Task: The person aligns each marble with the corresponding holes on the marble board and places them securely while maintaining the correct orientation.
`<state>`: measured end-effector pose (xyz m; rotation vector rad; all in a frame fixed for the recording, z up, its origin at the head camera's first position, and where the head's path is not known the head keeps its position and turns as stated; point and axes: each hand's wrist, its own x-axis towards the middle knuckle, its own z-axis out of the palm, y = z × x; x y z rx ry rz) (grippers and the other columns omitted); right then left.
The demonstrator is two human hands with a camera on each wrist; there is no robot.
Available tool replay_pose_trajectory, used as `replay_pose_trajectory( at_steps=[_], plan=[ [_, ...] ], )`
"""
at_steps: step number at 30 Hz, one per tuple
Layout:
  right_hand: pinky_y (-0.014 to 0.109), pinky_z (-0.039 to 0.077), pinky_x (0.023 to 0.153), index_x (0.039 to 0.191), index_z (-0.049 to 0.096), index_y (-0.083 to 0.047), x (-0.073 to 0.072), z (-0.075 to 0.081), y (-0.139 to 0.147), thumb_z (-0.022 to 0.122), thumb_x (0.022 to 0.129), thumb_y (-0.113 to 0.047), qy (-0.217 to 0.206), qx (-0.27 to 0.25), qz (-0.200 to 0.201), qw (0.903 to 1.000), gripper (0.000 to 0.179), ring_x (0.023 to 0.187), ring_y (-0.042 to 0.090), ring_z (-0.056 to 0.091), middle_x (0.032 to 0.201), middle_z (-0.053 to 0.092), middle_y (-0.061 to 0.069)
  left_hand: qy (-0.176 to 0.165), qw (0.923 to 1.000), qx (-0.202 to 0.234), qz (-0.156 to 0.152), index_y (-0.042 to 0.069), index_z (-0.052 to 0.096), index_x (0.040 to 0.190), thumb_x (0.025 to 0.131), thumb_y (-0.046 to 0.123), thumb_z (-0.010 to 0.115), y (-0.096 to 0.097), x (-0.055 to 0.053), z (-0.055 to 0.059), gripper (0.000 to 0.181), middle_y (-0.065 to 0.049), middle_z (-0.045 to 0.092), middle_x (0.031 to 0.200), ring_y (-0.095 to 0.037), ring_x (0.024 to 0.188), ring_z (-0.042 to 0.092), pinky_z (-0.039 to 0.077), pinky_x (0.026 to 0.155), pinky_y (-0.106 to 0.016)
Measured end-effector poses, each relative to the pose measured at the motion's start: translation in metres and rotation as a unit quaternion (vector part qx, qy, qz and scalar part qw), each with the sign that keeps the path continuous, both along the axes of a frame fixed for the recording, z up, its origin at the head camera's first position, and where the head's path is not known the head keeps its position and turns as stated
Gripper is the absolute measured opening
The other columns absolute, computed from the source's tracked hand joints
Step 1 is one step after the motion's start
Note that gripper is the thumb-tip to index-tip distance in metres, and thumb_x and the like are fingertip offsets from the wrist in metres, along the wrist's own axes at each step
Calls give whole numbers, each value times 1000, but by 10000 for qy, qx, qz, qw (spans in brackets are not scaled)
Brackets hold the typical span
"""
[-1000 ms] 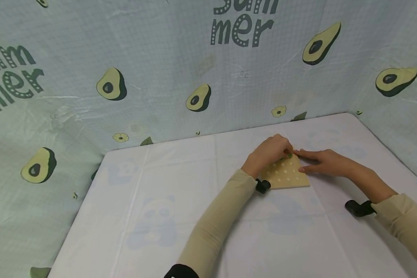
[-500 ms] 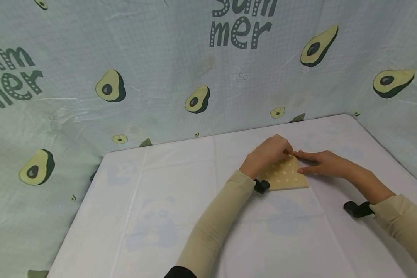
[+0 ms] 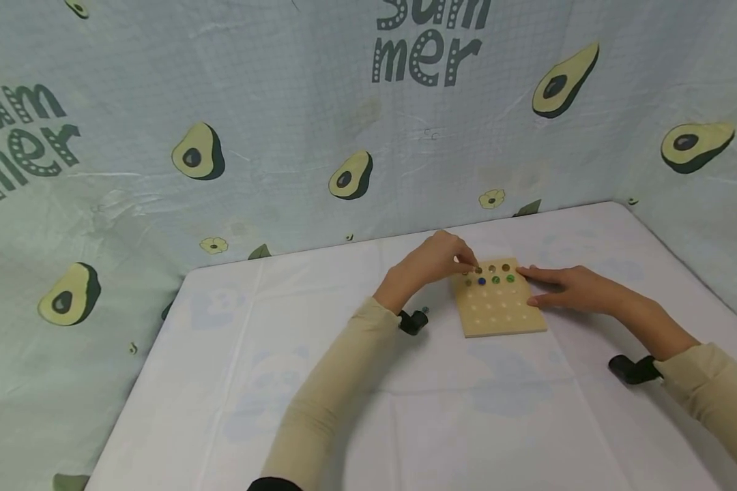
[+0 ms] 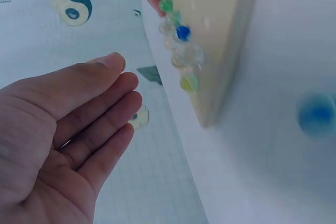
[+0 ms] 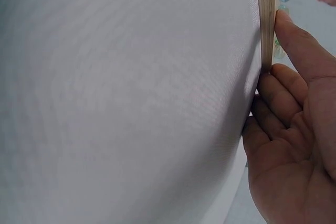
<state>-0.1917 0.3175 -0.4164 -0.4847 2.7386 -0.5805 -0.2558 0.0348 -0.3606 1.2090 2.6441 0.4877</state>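
Note:
A square wooden board [image 3: 497, 310] with rows of shallow dimples lies on the table, glass marbles filling its two far rows. Among them are a blue marble [image 3: 482, 281], a green marble [image 3: 510, 278] and a yellow-green marble [image 4: 190, 82]. My left hand [image 3: 430, 266] hovers at the board's far left corner; in the left wrist view its fingers are loosely extended, with nothing visible between them. My right hand [image 3: 574, 286] rests against the board's right edge, thumb and forefinger touching it. A loose blue marble [image 4: 317, 114], blurred, lies left of the board near my left wrist.
A white cloth with faint panda prints covers the table [image 3: 282, 327]. Behind and beside it hangs a pale curtain [image 3: 270, 136] printed with avocados. A black wrist camera [image 3: 632, 369] juts from the right wrist.
My left hand has moved left, from the board's far right part to its far left corner, uncovering the marbles and the loose one. My right hand stays at the right edge.

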Motion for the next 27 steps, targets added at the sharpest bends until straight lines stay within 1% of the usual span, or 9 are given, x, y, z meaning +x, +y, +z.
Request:
replay_pose_trajectory(
  at_steps=[5,7,12,15,18,19,22,25,27],
  plan=[
    [71,34,106,157,39,-11,0,-1,1,65,91,-62,-40,-78,-46,10000,87,141,56,32,156,34,29,-84,9998,-78,-154,10,80,109,96,15,73,-31,-1,1,16,1,77,107,-9,99,68,51,85,-17],
    [71,33,107,157,39,-11,0,-1,0,65,91,-62,-73,-111,-74,9999,87,141,56,31,157,33,29,-181,9995,-103,-233,8,79,109,96,14,72,-44,0,0,16,0,77,107,-11,100,68,52,86,-19],
    [71,34,107,157,38,-12,0,-2,0,65,91,-63,-71,-80,-66,9999,88,141,56,32,157,33,28,-434,9984,-147,-330,6,79,111,95,10,73,-75,2,-4,17,-3,76,110,-13,103,69,54,91,-25],
    [71,35,106,157,39,-12,0,-2,0,65,90,-63,-24,-27,-52,10000,88,141,55,33,157,34,28,-519,9976,-200,-405,6,78,112,95,8,73,-89,4,-9,18,-3,76,111,-14,105,69,55,94,-29],
    [71,35,106,157,39,-12,0,-1,1,65,90,-63,-6,-3,-57,10000,88,140,56,33,157,34,28,-549,9972,-158,-476,6,78,112,94,6,73,-97,5,-15,19,-3,76,111,-15,107,69,54,96,-31],
    [71,35,106,157,40,-12,0,-1,1,65,90,-63,0,4,-57,10000,88,140,56,33,157,34,28,-512,9973,-127,-505,6,78,112,93,6,74,-98,5,-18,19,-3,76,111,-15,107,69,54,96,-32],
    [71,35,106,157,40,-12,1,-1,1,65,90,-63,-5,-21,-56,10000,88,140,56,33,157,35,28,-438,9973,-34,-597,7,79,111,93,6,74,-99,5,-23,19,-3,76,112,-14,109,69,54,96,-29],
    [71,34,106,157,39,-12,0,-1,0,66,90,-63,-38,-63,-67,10000,88,140,56,33,157,34,27,-364,9958,-7,-840,8,79,111,92,7,75,-98,5,-27,19,-2,76,112,-13,109,68,52,95,-23],
    [71,34,106,157,39,-12,0,-1,-1,66,90,-63,-66,-90,-81,9999,88,141,56,32,157,34,28,-384,9939,-3,-1033,8,79,111,92,9,76,-97,5,-28,20,-2,76,113,-12,110,68,50,95,-18]
  ],
)
